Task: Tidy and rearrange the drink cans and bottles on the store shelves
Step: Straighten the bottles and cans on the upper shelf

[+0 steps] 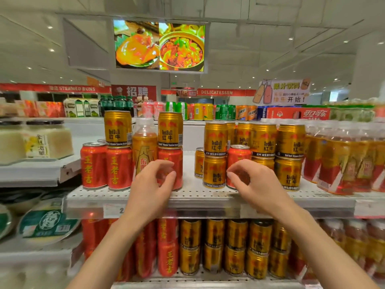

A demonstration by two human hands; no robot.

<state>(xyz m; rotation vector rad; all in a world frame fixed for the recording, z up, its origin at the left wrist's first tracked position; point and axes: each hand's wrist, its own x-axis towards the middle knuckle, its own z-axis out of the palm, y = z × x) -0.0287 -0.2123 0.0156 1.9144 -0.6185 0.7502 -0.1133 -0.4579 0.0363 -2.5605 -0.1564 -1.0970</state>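
Observation:
On the white top shelf (195, 195) stand red cans (93, 165) at the left, two with gold Red Bull cans (117, 128) stacked on them, and an orange bottle (144, 142) between the stacks. My left hand (152, 184) hovers with curled fingers in front of the red can (177, 161) under the second gold can, holding nothing. My right hand (254, 180), fingers apart and curled, is in front of a lone red can (238, 157) that stands among stacked gold cans (214, 155).
Shrink-wrapped bottle packs (343, 157) fill the shelf's right end. The lower shelf holds rows of red cans (167, 249) and gold cans (235, 247). White jars (37, 142) sit on a neighbouring shelf at the left. A gap lies between the two can groups.

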